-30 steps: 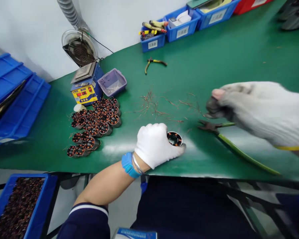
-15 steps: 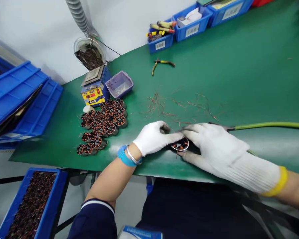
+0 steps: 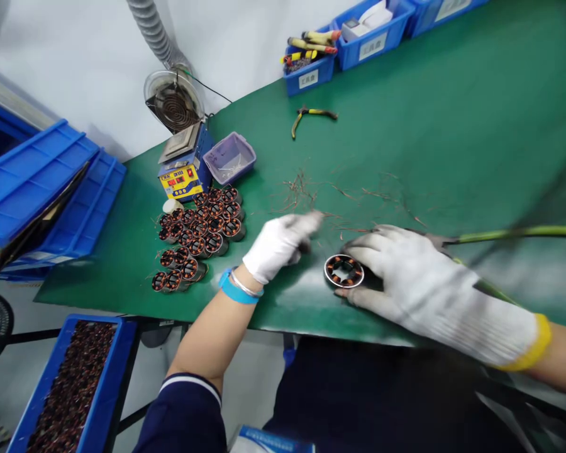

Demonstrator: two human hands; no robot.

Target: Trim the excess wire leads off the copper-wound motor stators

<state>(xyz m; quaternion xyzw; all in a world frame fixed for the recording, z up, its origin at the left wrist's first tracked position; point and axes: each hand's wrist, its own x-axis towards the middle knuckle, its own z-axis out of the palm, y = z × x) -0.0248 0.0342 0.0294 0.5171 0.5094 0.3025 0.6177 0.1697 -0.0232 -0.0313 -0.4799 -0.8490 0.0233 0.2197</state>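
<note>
A round metal ring with copper windings (image 3: 344, 271) sits on the green table. My right hand (image 3: 396, 270), in a white knit glove with a yellow cuff, grips its right side between thumb and fingers. My left hand (image 3: 283, 245), also gloved in white, is in the air left of the ring, apart from it; its fingers are blurred, and whether it holds anything cannot be made out. Green-handled pliers (image 3: 495, 235) lie beside and partly behind my right hand. Thin copper wire scraps (image 3: 298, 187) are scattered beyond both hands.
Many similar wound parts (image 3: 199, 229) stand in a cluster at left, by a blue and yellow device (image 3: 182, 182) and a purple tray (image 3: 230, 158). Small yellow-handled pliers (image 3: 311, 112) lie near blue bins (image 3: 308, 78). A blue crate (image 3: 101, 390) of dark pieces is lower left.
My left hand has come off the ring and moved left, leaving more of the ring visible. My right hand stays at the ring. The view has shifted slightly.
</note>
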